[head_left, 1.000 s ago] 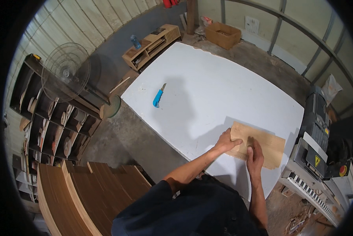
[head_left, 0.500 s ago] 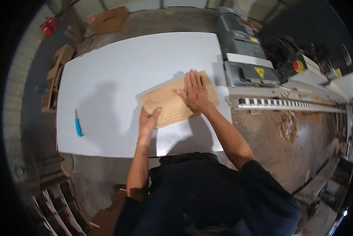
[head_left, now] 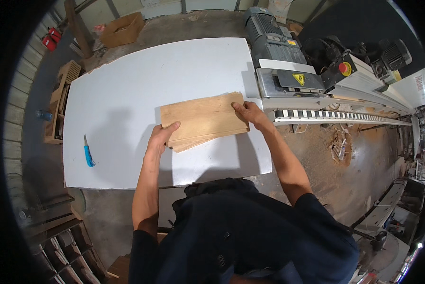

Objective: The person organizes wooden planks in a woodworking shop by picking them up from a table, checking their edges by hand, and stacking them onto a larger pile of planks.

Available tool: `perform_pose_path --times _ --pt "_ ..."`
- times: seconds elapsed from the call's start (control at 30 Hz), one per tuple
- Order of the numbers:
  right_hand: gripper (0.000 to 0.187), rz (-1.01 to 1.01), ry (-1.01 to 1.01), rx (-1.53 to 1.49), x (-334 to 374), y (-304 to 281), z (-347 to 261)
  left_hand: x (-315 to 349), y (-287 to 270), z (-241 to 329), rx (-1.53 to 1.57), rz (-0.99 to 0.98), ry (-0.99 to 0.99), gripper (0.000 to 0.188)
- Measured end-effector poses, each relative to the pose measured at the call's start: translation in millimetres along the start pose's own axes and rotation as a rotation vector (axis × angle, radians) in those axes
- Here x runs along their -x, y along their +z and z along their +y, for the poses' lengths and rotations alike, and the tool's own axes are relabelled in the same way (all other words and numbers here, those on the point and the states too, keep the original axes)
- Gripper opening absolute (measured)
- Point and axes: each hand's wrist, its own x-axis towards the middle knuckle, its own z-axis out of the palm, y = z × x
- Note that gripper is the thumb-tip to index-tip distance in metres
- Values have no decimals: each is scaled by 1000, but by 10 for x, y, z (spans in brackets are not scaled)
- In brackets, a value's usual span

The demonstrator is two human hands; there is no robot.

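Spanning the centre of the frame, the boards (head_left: 200, 117) sit between the left hand (head_left: 161, 137) and right hand (head_left: 250, 113), each clasping an end, most fingers hidden. Lower, the shirt (head_left: 255, 227) overlaps the table (head_left: 136, 80). Left lies a knife (head_left: 89, 155); far left, a bottle (head_left: 44, 115) looks indistinct.

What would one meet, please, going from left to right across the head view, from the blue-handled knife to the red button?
Blue-handled knife → left hand → stack of thin wooden sheets → right hand → yellow warning triangle → red button.
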Motion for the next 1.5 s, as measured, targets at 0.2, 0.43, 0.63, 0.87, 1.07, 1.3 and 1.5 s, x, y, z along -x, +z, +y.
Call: perform_pose_path --times 0.2,0.43,0.63,0.87,1.07,1.3,1.5 --pt "69 8 51 -210 -25 -6 -74 -28 57 235 -25 -13 -96 69" --pt "80 90 -231 -592 416 32 -42 319 42 -32 -32 -80 353 64" --pt "108 110 -500 -259 687 153 233 454 61 -493 -184 201 762 89" --pt "113 199 -603 -268 544 263 480 341 -7 -587 4 69 718 98" --pt "110 -16 -469 -468 635 340 233 511 77 -376 122 -22 642 101" --pt "101 -45 -450 -434 592 315 340 451 -28 -413 -14 -8 623 97" --pt "107 -63 -325 -232 597 120 334 393 -147 -441 -2 -79 529 98"
